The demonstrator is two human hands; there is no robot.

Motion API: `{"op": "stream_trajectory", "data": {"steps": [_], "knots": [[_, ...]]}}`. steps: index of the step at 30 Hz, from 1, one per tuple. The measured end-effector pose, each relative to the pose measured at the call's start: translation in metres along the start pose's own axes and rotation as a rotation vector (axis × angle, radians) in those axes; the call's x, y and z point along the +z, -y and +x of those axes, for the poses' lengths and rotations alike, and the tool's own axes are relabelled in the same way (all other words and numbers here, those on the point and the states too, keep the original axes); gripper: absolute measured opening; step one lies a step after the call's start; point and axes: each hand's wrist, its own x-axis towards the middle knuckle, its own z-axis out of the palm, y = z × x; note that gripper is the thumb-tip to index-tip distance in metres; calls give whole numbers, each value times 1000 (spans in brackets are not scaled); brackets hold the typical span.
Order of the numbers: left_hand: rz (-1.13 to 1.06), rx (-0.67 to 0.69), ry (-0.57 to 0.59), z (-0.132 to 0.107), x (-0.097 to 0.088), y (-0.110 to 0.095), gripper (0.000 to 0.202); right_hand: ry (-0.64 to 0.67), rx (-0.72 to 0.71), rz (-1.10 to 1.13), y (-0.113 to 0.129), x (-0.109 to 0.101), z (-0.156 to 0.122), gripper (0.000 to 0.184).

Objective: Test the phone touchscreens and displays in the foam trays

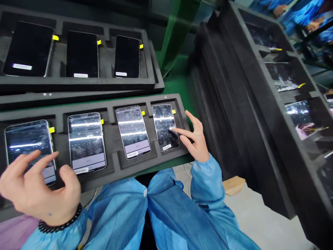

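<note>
A black foam tray (111, 139) lies before me with several smartphones in its recesses, each bearing a yellow tab. My right hand (195, 139) is open, its index fingertip at the screen of the rightmost phone (165, 130), which looks dark with a white label near its bottom. Over the leftmost phone (26, 135) hovers my left hand (39, 187), fingers spread and holding nothing; whether it touches the screen I cannot tell. Between them, a lit phone (87, 140) and another lit phone (133, 132) show rows of text with a pale panel below.
Behind is a second foam tray (104, 81) carrying dark phones (127, 57). To the right rises a tall stack of black foam trays (221, 86), its top one loaded with phones. A green surface (177, 86) shows between them. Other people's blue sleeves (309, 14) appear at top right.
</note>
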Motion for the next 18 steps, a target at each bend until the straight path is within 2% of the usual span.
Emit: {"op": "stream_trajectory", "data": {"steps": [4, 8, 12, 15, 18], "knots": [[-13, -2, 7, 0, -1, -1, 56, 83, -100, -11, -1, -5, 1, 25], [-23, 9, -7, -1, 0, -2, 55, 137, -46, -30, -6, 3, 8, 30], [-19, 6, -6, -2, 0, 0, 56, 36, 52, -72, -10, 9, 9, 48], [-12, 17, -6, -2, 0, 1, 56, -53, 68, -98, -11, 10, 7, 44], [-18, 34, -4, 0, -1, 1, 55, -66, 62, -123, -10, 11, 6, 43]]}}
